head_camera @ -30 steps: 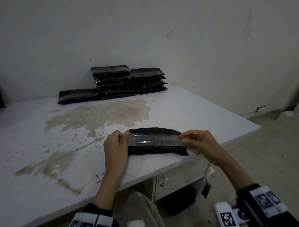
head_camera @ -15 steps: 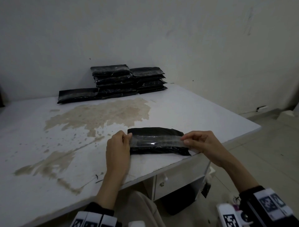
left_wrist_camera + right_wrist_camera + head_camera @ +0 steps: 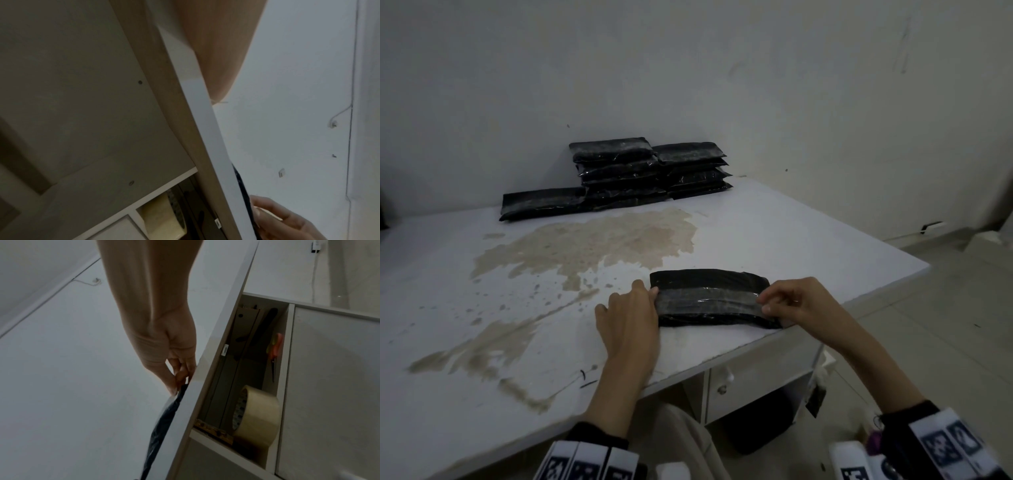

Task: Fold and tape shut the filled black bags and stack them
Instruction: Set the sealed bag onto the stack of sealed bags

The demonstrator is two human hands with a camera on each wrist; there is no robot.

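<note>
While the left hand (image 3: pixel 628 322) and right hand (image 3: pixel 796 305) pinch the tape strip (image 3: pixel 709 301) over the black bag (image 3: pixel 710 298) on the tabletop (image 3: pixel 774 240), taping is under way; pressing it flat likely follows.

The stained white table (image 3: pixel 774 236) bears one black bag (image 3: pixel 709 281) and stacked bags (image 3: pixel 650 171).
</note>
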